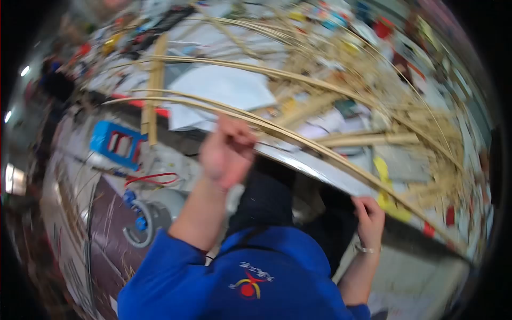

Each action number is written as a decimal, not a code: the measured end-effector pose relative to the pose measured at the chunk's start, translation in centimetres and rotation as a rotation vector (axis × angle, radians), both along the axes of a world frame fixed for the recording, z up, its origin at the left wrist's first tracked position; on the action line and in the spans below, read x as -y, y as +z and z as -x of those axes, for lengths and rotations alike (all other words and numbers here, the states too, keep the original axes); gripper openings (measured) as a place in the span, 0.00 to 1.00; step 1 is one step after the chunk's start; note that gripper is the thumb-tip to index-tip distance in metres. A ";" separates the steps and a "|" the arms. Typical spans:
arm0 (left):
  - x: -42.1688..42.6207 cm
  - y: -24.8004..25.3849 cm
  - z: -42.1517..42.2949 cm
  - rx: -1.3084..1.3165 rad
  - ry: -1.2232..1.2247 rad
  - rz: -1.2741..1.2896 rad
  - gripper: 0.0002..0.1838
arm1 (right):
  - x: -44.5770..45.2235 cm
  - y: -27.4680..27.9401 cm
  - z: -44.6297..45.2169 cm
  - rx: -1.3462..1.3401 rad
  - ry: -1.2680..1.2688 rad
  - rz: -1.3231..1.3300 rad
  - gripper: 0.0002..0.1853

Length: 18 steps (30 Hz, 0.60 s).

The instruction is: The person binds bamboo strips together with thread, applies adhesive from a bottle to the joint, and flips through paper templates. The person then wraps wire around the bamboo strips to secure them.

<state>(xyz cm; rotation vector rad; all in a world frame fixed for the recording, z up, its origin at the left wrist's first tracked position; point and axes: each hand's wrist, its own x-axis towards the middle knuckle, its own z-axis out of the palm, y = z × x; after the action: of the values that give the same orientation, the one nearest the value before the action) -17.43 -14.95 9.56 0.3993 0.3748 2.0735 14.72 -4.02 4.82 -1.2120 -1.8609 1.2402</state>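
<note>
Long thin bamboo strips [304, 140] run in a curve across the front of the cluttered table. My left hand [229, 152] is closed, its curled fingers at the nearest strip, seemingly gripping it; motion blur softens the contact. Lower on the right, my right hand [370, 220] is at the table's front edge, below the strips and apart from them. Its thumb and fingers are drawn together, and whatever they may hold cannot be made out. White paper sheets [221, 88] lie behind my left hand.
A wide bamboo slat [155, 85] crosses the table's left part. Bamboo scraps [432, 125] are heaped on the right, beside a yellow strip [382, 173]. On the left are a blue frame-like object [111, 145], a red cord [152, 180] and a grey container [160, 216].
</note>
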 end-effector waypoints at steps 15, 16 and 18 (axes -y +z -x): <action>0.4 -2.1 1.6 0.083 -0.119 0.061 0.16 | 1.0 -1.7 -0.4 -0.906 0.029 0.713 0.10; 0.5 -2.2 1.7 0.138 -0.127 0.043 0.15 | 0.9 -1.8 -0.5 -1.021 0.096 0.779 0.10; 0.6 -2.5 1.9 0.244 -0.133 0.015 0.13 | 0.8 -2.3 -0.8 -1.253 0.236 0.922 0.11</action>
<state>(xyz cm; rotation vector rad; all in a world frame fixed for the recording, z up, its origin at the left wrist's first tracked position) -19.36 -15.56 7.01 0.1540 0.2115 1.9600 15.54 -4.79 2.52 -0.2745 -0.4700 2.3344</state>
